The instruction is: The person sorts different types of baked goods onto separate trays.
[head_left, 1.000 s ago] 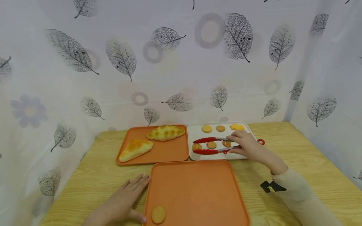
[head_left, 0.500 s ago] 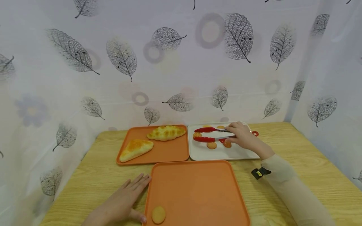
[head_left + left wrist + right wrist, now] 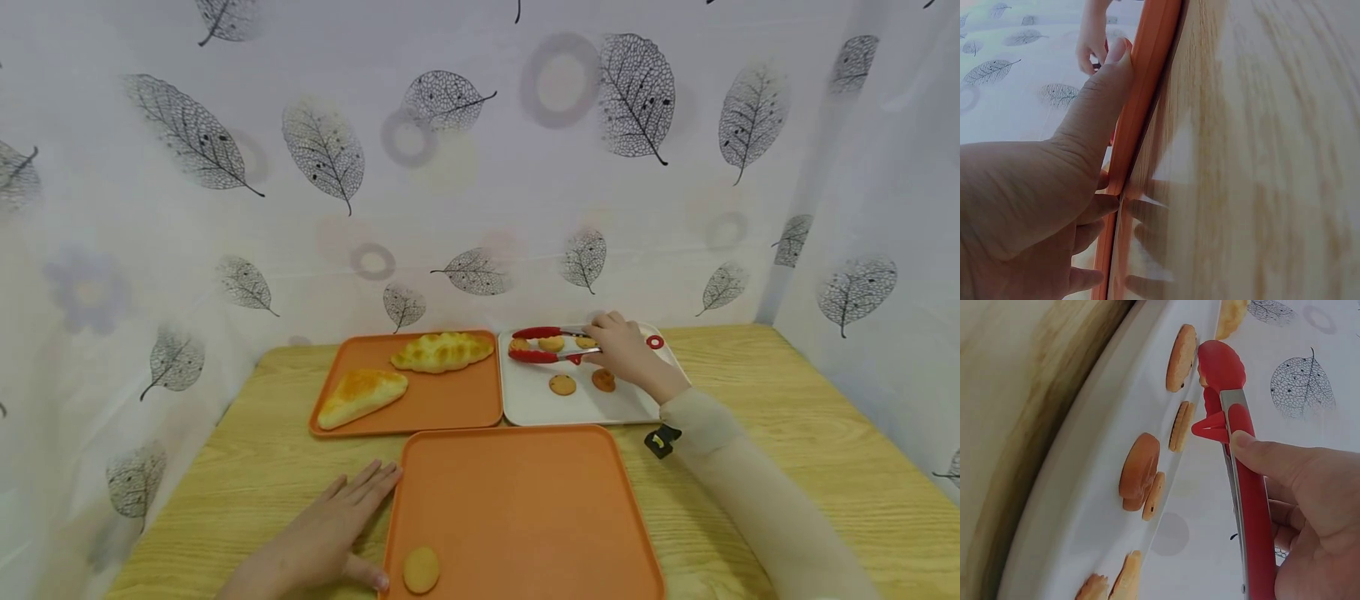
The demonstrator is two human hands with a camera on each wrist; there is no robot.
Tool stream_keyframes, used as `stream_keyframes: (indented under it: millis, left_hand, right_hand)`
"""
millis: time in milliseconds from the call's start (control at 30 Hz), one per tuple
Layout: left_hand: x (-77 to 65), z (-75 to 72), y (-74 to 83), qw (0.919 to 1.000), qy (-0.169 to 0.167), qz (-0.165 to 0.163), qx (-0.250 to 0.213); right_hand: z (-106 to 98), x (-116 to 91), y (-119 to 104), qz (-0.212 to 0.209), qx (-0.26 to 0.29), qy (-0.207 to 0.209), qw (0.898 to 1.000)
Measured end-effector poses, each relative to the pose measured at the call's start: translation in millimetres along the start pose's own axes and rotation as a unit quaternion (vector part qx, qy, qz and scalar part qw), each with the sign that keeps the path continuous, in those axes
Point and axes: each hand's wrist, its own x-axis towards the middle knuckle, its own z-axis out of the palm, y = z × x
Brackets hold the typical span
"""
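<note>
My right hand holds red-and-steel tongs above the white tray. Between the tong tips a small swirl cookie shows in the head view; the right wrist view hides most of it. Below and behind the tongs lie several cookies, among them a chip cookie, a pretzel-shaped cookie and a sandwich cookie. My left hand rests with straight fingers along the left rim of the front orange tray, thumb touching the rim. An oval cookie lies in that tray's near left corner.
A second orange tray stands at the back left, holding a triangular pastry and a braided bread. All the trays sit close together on a wooden table. A leaf-patterned curtain hangs behind.
My right hand and the tongs have moved back and slightly left over the white tray, the swirl cookie travelling between the tips. My left hand has stayed in place.
</note>
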Motion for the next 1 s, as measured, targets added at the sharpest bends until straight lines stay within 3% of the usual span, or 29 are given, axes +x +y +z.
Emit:
stream_keyframes:
  millis: [333,567,767,1000]
  left_hand:
    - [-2.6,3.1,4.6,1.0,0.002,-0.005,0.001]
    - [-5.1,4.5,8.5,1.0,0.007,-0.001,0.001]
    - [-6.5,6.4,11.3,1.0,0.009,-0.002,-0.001]
    - [-7.0,7.7,15.9,0.9999,0.01,-0.012,0.004]
  right_hand:
    - [0,8,-4,0.02,0.001,-0.018,1.0]
    - [-1,1,-7,0.018,0.009,-0.011,1.0]
    - [-5,-16,-9,-0.001,0.023,0.028,0.999]
    - [-13,-45,-18,-0.054,0.042,0.081,0.994]
